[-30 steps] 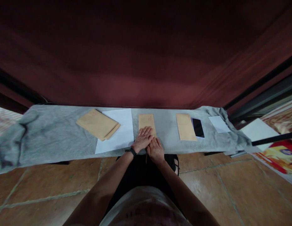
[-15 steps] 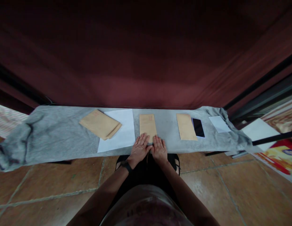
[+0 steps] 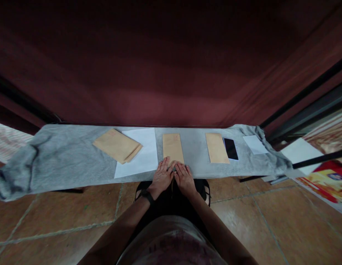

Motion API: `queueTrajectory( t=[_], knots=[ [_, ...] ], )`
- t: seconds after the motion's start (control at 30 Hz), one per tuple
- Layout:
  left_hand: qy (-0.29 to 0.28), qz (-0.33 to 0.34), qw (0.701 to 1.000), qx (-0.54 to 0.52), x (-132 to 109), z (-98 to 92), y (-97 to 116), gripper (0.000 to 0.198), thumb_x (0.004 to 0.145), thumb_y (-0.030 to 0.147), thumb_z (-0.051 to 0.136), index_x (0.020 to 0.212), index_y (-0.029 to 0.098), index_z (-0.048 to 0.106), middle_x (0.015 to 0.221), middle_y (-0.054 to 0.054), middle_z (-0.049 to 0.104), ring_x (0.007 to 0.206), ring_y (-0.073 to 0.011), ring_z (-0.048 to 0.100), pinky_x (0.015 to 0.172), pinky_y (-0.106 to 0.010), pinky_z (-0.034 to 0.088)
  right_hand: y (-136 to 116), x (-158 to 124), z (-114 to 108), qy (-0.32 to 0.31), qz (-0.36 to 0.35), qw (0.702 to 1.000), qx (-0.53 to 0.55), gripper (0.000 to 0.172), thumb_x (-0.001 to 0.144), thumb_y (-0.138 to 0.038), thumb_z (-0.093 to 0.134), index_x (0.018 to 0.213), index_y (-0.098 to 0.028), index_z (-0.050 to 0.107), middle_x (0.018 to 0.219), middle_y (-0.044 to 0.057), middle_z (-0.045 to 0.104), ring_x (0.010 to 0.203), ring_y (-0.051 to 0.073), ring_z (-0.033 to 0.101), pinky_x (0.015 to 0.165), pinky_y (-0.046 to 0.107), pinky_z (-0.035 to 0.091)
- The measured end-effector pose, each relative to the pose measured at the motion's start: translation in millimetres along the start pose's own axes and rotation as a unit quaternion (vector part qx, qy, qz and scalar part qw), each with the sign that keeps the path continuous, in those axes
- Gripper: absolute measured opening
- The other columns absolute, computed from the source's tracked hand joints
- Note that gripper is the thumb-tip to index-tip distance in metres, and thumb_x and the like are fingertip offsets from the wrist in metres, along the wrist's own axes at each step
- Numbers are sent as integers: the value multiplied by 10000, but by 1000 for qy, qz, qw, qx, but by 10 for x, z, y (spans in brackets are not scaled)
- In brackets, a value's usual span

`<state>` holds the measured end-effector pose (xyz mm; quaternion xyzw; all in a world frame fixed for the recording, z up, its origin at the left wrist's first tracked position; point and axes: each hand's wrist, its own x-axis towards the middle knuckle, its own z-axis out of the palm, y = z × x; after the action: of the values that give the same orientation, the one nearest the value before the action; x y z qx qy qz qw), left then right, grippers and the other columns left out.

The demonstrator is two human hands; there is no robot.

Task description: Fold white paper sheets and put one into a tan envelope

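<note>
A brown paper envelope [image 3: 173,145] with small red marks at its far end lies flat in front of me on a grey cloth. On its near left corner rests my left hand [image 3: 162,176], fingers stretched out and flat, a dark band at the wrist. My right hand [image 3: 185,178] lies at the near right end of the same envelope, its fingers extended and touching the paper. Both hands' thumb sides almost meet and hide the envelope's near edge. Neither hand is wrapped round anything.
To the left, several brown envelopes [image 3: 115,145] overlap a white sheet [image 3: 148,154]. On the right lie another brown envelope [image 3: 217,149], a dark phone [image 3: 231,149] and a white paper [image 3: 255,144]. The grey cloth [image 3: 68,158] covers a narrow surface before a dark red panel [image 3: 159,103].
My right hand has shifted slightly left, its fingertips now nearer my left hand at the envelope's near edge. My left hand has barely moved.
</note>
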<state>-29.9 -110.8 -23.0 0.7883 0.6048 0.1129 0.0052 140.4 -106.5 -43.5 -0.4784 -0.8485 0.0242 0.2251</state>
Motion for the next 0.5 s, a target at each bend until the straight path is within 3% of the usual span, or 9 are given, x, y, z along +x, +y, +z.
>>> queueTrajectory(
  t=[0.2, 0.33, 0.4, 0.5],
  knots=[
    [-7, -60, 998, -22, 5, 13, 98, 541, 1020, 258, 441, 1537, 100, 458, 1650, -236, 356, 1548, -339, 328, 1244, -498, 327, 38, -22, 27, 22, 33, 999, -5, 470, 1068, -284, 443, 1498, -121, 542, 1532, 156, 558, 1443, 272, 509, 1235, 477, 332],
    [5, -122, 983, -134, 72, 14, 102, 516, 979, 205, 460, 1465, 37, 499, 1624, -271, 384, 1535, -342, 356, 1232, -498, 353, 109, -41, 23, 43, 50, 998, -7, 486, 1070, -279, 426, 1511, -96, 518, 1526, 180, 560, 1427, 285, 523, 1227, 495, 336],
    [31, -169, 951, -258, 146, 9, 65, 512, 924, 184, 524, 1426, 82, 538, 1625, -236, 407, 1532, -322, 369, 1233, -482, 357, 106, -46, 24, 48, 55, 997, -7, 487, 1071, -277, 413, 1506, -88, 522, 1516, 188, 568, 1420, 293, 529, 1224, 504, 335],
    [95, -236, 851, -460, 280, 4, -7, 554, 796, 164, 656, 1346, 150, 597, 1534, -187, 543, 1449, -320, 492, 1207, -480, 396, 65, -32, 24, 44, 70, 997, -9, 493, 1064, -275, 415, 1505, -82, 523, 1519, 198, 563, 1420, 310, 523, 1221, 524, 326]
  ],
)
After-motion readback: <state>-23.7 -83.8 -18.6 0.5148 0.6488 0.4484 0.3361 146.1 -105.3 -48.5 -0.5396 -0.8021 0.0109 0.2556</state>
